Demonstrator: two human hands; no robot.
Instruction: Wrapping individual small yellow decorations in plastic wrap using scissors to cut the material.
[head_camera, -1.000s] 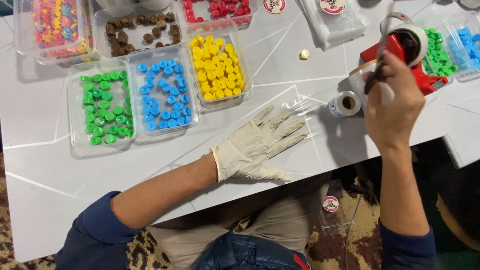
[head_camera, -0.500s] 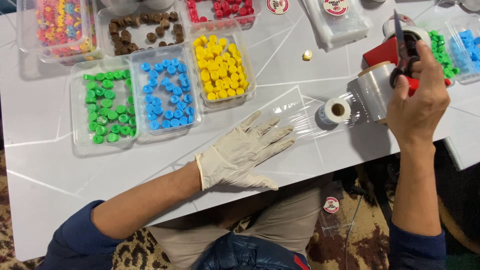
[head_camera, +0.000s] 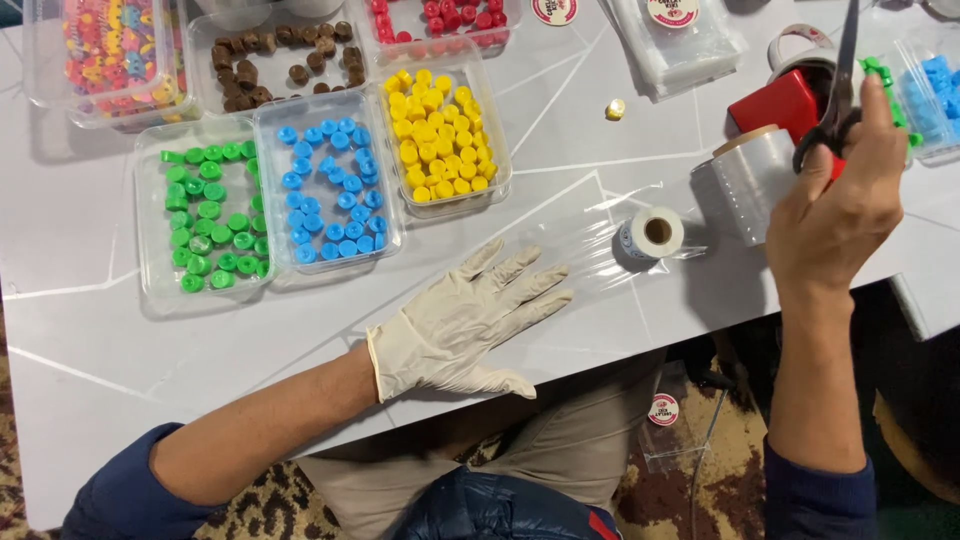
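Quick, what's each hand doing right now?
Left hand: open, flat on clear plastic film.
Right hand: closed, holding black-handled scissors.

A round white sticker with a red ring (head_camera: 553, 9) sits at twelve o'clock. A stack of clear plastic bags (head_camera: 690, 45) bearing a similar round label (head_camera: 671, 11) lies at one o'clock. Another round red-and-white sticker (head_camera: 662, 410) lies on the floor at five o'clock.

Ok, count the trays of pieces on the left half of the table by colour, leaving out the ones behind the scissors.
Green tray: 1
Blue tray: 1
Yellow tray: 1
Brown tray: 1
Red tray: 1
Mixed-colour tray: 1
Total: 6
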